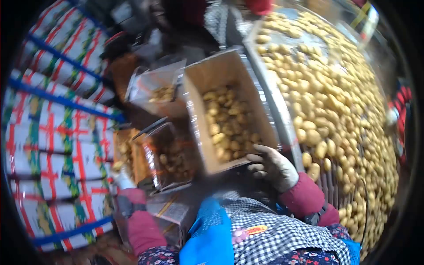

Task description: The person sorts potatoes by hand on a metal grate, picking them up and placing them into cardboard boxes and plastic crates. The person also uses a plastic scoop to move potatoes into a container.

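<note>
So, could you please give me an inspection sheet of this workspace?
Surface: table with metal edge, largely covered in potatoes.
Job's things: long carton beside the table, partly filled with potatoes.
Clutter: orange crate and smaller boxes close together left of the carton, potatoes inside.
Hands: right hand gloved, fingers spread at the carton's near end; left hand by the crate, blurred, grip unclear.
Cables: nothing seen clearly.
Surroundings: stacked printed boxes with blue bands at left.
</note>
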A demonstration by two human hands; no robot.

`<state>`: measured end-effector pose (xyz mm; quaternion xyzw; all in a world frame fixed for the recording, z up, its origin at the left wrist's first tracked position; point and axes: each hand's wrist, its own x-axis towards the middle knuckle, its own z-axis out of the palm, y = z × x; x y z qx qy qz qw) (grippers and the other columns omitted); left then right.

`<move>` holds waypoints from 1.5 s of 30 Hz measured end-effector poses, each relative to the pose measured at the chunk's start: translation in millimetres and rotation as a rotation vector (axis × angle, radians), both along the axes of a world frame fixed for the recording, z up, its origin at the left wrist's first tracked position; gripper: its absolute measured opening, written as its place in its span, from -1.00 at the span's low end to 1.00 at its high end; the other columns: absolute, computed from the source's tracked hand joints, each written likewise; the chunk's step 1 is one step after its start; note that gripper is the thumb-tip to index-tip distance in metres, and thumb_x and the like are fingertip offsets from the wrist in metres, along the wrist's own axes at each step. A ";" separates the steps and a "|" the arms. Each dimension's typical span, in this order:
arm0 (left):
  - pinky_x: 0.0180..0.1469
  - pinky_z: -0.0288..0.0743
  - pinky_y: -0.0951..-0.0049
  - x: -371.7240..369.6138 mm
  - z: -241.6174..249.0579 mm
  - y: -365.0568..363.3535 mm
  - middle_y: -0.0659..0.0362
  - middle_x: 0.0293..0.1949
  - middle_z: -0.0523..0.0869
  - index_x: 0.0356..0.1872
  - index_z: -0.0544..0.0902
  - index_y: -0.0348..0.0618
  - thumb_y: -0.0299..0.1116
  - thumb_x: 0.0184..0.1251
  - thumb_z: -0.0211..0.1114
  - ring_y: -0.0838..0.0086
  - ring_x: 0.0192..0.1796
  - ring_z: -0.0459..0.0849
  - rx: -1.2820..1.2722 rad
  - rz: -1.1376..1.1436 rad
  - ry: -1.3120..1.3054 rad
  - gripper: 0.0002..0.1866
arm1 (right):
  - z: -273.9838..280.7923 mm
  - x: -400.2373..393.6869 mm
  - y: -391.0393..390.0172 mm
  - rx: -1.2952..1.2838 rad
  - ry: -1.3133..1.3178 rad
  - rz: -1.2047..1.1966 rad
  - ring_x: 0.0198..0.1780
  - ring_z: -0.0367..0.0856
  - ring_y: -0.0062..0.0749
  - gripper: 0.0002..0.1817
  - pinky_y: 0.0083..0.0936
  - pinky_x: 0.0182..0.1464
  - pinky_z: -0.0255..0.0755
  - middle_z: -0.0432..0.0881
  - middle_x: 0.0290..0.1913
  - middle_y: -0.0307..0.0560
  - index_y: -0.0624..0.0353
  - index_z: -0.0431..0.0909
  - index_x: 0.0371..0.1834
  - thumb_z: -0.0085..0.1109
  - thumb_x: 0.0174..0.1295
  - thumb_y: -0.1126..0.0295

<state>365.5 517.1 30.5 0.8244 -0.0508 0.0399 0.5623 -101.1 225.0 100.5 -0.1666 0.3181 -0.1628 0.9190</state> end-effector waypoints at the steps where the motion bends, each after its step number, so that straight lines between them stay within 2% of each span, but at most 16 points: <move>1: 0.13 0.56 0.30 11.4 -0.3 -7.9 0.03 0.15 0.54 0.43 0.29 -0.16 -0.39 0.35 0.36 0.31 0.08 0.61 0.095 -0.054 -0.083 -0.34 | -3.0 -1.3 -2.7 0.026 0.002 -0.006 -0.03 0.58 -0.41 -0.14 -0.47 -0.03 0.57 0.45 0.31 0.10 0.22 0.12 0.55 0.30 0.35 0.01; 4: 0.28 0.46 0.20 -16.9 -15.8 -77.4 -0.07 0.29 0.47 0.47 0.26 -0.23 -0.39 0.40 0.33 0.21 0.23 0.53 0.155 -0.322 -0.180 -0.33 | -25.6 -30.1 -14.7 0.177 -0.183 -0.031 -0.20 0.51 -0.54 -0.42 -0.63 -0.14 0.49 0.51 0.06 -0.02 0.11 0.17 0.51 0.10 0.47 0.32; 6: 0.38 0.39 0.13 -74.3 -27.7 -148.4 -0.13 0.38 0.42 0.51 0.24 -0.27 -0.39 0.44 0.31 0.15 0.33 0.48 0.091 -0.552 -0.189 -0.32 | -28.5 -54.8 -5.1 -0.230 0.010 -0.091 0.00 0.58 -0.47 -0.46 -0.58 0.00 0.52 0.61 0.14 -0.03 0.07 0.25 0.51 0.01 0.48 0.38; 8: 0.47 0.31 0.11 -148.3 -25.1 -215.6 -0.16 0.46 0.37 0.52 0.21 -0.35 -0.46 0.46 0.25 0.12 0.45 0.40 0.066 -0.781 -0.102 -0.33 | -6.6 -87.0 0.0 -0.460 0.194 -0.059 0.16 0.57 -0.44 -0.42 -0.49 0.15 0.49 0.56 0.32 -0.11 0.10 0.29 0.53 0.01 0.51 0.14; 11: 0.51 0.25 0.10 -282.4 14.6 -291.5 -0.16 0.46 0.38 0.49 0.24 -0.41 -0.61 0.35 0.20 0.07 0.48 0.38 0.084 -1.344 -0.568 -0.32 | -9.4 -126.1 25.3 -0.558 0.200 -0.184 0.15 0.55 -0.48 -0.42 -0.50 0.15 0.48 0.53 0.32 -0.13 0.09 0.29 0.53 -0.02 0.54 0.09; 13: 0.49 0.23 0.03 -371.9 21.9 -324.3 -0.13 0.42 0.43 0.45 0.34 -0.38 -0.60 0.36 0.15 -0.03 0.43 0.42 -0.281 -1.740 -0.475 -0.40 | -13.5 -150.0 47.8 -0.541 0.221 -0.271 0.14 0.55 -0.48 -0.43 -0.50 0.14 0.48 0.53 0.32 -0.13 0.09 0.29 0.52 -0.02 0.55 0.09; 15: 0.44 0.28 -0.02 -450.9 51.4 -337.3 -0.18 0.30 0.53 0.33 0.49 -0.35 -0.51 0.14 0.34 -0.14 0.36 0.47 -0.202 -2.024 -0.904 -0.36 | -40.1 -180.1 75.0 -0.589 0.321 -0.471 0.00 0.57 -0.56 -0.51 -0.59 -0.03 0.51 0.62 0.07 -0.22 0.02 0.38 0.47 0.04 0.53 0.19; 20: 0.45 0.20 -0.14 -553.5 31.1 -335.2 -0.07 0.26 0.52 0.28 0.54 -0.09 -0.26 -0.01 0.45 -0.07 0.37 0.40 -0.074 -2.625 -1.253 -0.30 | -36.6 -280.4 152.7 -0.172 0.117 -1.176 0.07 0.58 -0.58 -0.55 -0.55 0.10 0.52 0.63 0.13 -0.21 0.18 0.45 0.39 0.12 0.51 0.27; 22: 0.42 0.20 -0.17 -553.6 25.3 -344.6 -0.06 0.23 0.55 0.17 0.61 -0.08 -0.22 -0.04 0.47 -0.10 0.35 0.41 0.022 -2.606 -1.143 -0.37 | -32.9 -308.8 186.5 -0.595 1.114 -1.370 0.15 0.60 -0.44 -0.55 -0.46 0.25 0.47 0.62 0.20 -0.17 0.18 0.46 0.37 0.17 0.47 0.32; 24: 0.44 0.15 -0.19 -545.3 18.8 -371.2 -0.04 0.26 0.54 0.01 0.67 -0.09 -0.22 -0.14 0.50 -0.10 0.37 0.38 -0.012 -2.537 -1.207 -0.45 | -28.4 -347.8 216.4 -0.620 1.382 -1.626 0.26 0.56 -0.28 -0.55 -0.36 0.36 0.39 0.60 0.24 -0.11 0.16 0.48 0.35 0.22 0.41 0.40; 27: 0.49 0.11 -0.21 -523.4 19.2 -408.8 -0.05 0.28 0.54 -0.24 0.71 -0.13 -0.23 -0.15 0.48 -0.10 0.38 0.38 0.004 -2.345 -1.501 -0.63 | -29.2 -386.8 242.4 -0.636 1.981 -1.440 0.32 0.50 -0.12 -0.50 -0.25 0.39 0.34 0.56 0.29 0.01 0.11 0.49 0.34 0.27 0.32 0.39; 30: 0.44 0.17 -0.18 -537.9 27.2 -414.4 -0.05 0.30 0.53 0.05 0.62 -0.15 -0.35 -0.08 0.44 -0.06 0.31 0.45 -0.055 -2.176 -1.451 -0.46 | -48.3 -402.7 244.8 -0.518 2.464 -0.754 0.38 0.36 0.00 -0.38 -0.15 0.45 0.24 0.49 0.33 0.08 0.08 0.50 0.34 0.39 0.19 0.20; 35: 0.13 0.48 0.14 -663.3 74.1 -337.0 -0.01 0.09 0.67 0.37 0.48 -0.15 -0.47 0.00 0.49 0.09 0.07 0.64 -0.203 -2.665 -1.066 -0.23 | -41.3 -403.3 241.9 -0.508 2.440 -0.786 0.33 0.43 -0.04 -0.45 -0.16 0.41 0.30 0.54 0.27 0.02 0.03 0.53 0.31 0.36 0.24 0.21; 38: -0.01 0.54 0.12 -742.8 26.3 -314.0 -0.02 0.07 0.66 0.38 0.47 -0.04 -0.18 0.12 0.47 0.07 -0.07 0.68 -0.249 -2.679 -1.225 -0.26 | -40.4 -405.1 252.9 -0.501 2.341 -0.954 0.29 0.48 -0.05 -0.47 -0.19 0.36 0.36 0.56 0.23 0.03 0.05 0.56 0.27 0.38 0.22 0.23; 40: -0.05 0.58 0.11 -775.2 9.2 -304.7 -0.03 0.01 0.66 0.36 0.49 0.02 -0.12 0.09 0.49 0.07 -0.09 0.68 0.125 -2.607 -1.464 -0.26 | -33.0 -395.4 264.1 -0.528 2.194 -1.130 0.25 0.51 -0.04 -0.48 -0.20 0.31 0.41 0.57 0.22 0.05 0.05 0.56 0.26 0.39 0.21 0.28; 45: 0.04 0.60 0.13 -762.2 1.0 -310.7 -0.04 0.03 0.66 0.29 0.55 0.04 -0.28 0.05 0.49 0.04 0.01 0.68 -0.041 -2.685 -1.071 -0.33 | -31.2 -347.5 279.0 -0.403 2.495 -0.332 0.38 0.34 -0.04 -0.33 0.00 0.49 0.11 0.56 0.22 -0.02 0.02 0.51 0.33 0.35 0.14 0.02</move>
